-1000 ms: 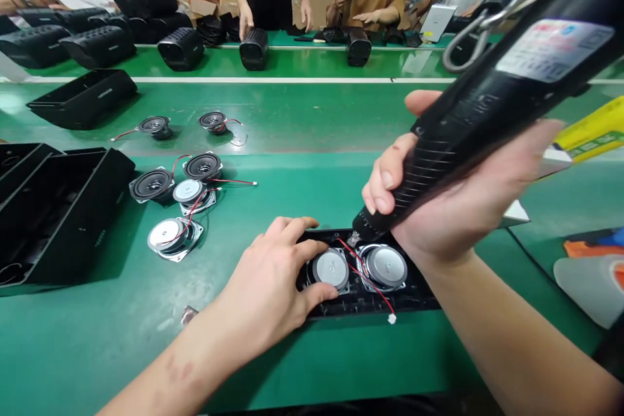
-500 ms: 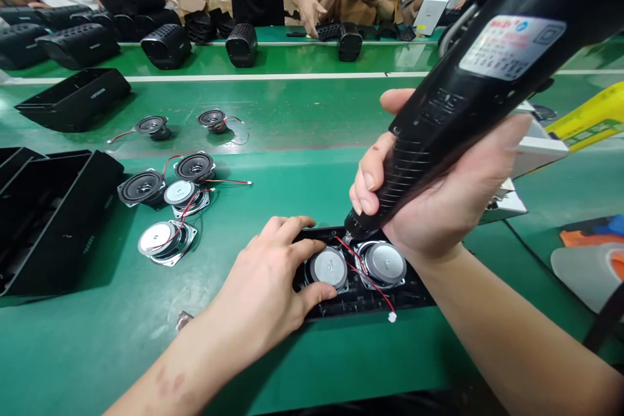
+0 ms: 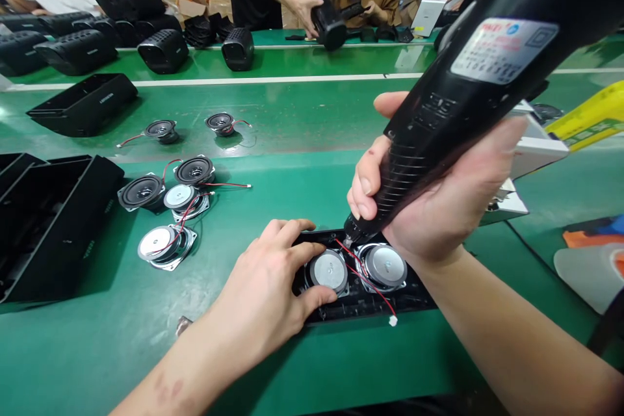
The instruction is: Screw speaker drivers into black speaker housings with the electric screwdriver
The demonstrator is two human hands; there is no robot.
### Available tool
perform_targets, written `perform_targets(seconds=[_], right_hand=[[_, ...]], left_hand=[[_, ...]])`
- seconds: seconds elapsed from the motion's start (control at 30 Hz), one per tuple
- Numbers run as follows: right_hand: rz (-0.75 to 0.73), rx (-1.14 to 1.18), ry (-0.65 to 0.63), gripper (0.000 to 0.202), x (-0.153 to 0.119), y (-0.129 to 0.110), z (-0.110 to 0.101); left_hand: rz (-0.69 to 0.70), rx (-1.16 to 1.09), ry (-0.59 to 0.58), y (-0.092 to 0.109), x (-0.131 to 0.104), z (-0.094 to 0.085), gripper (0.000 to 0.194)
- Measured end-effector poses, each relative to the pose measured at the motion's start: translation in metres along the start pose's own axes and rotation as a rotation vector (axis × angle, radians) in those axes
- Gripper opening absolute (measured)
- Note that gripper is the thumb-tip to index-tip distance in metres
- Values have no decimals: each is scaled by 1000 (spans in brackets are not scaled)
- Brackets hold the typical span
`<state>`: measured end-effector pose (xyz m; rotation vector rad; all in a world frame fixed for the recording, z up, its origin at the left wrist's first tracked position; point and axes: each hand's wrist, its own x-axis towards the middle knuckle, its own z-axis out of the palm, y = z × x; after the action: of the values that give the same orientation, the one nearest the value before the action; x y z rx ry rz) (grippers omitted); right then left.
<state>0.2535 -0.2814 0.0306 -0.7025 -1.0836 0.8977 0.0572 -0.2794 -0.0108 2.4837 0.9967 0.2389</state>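
Note:
My right hand (image 3: 433,195) is wrapped round a black electric screwdriver (image 3: 419,136), tilted so that its tip points down at the black speaker panel (image 3: 336,309). That tip meets the panel's upper edge, between two silver-backed speaker drivers. My left hand (image 3: 277,273) grips the panel's left end, its thumb and forefinger around the left driver (image 3: 329,271). The right driver (image 3: 385,266) lies beside it, under the screwdriver. Red and black wires (image 3: 366,279) cross the drivers and end in a white connector (image 3: 392,320) over the panel's near edge.
Loose drivers (image 3: 168,244) lie left of the panel, with two more (image 3: 162,131) farther back. Open black housings (image 3: 58,227) stand at the left. Finished-looking speaker boxes (image 3: 78,51) line the far side, where co-workers stand. A yellow object (image 3: 589,118) and a white box are at the right.
A co-worker across the table has lifted a black speaker box. On the belt, the two far drivers and an open housing have shifted slightly right. My hands stay nearly in place.

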Motion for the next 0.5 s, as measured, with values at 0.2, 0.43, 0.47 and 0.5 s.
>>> perform_targets(seconds=[0.2,0.43,0.47,0.5], right_hand=[[-25,76,-7,54,-3,5,1],[-27,104,-176,61,-13,15,4],[-17,115,-181,61,-14,16,4],[-15,124,-191,59,-15,17,4]], left_hand=[[-12,-10,-12,1,3,0,38],[-20,6,-54,3,4,-5,35],[-29,8,-62,3,4,-6,35],[-37,11,-65,4,5,-6,35]])
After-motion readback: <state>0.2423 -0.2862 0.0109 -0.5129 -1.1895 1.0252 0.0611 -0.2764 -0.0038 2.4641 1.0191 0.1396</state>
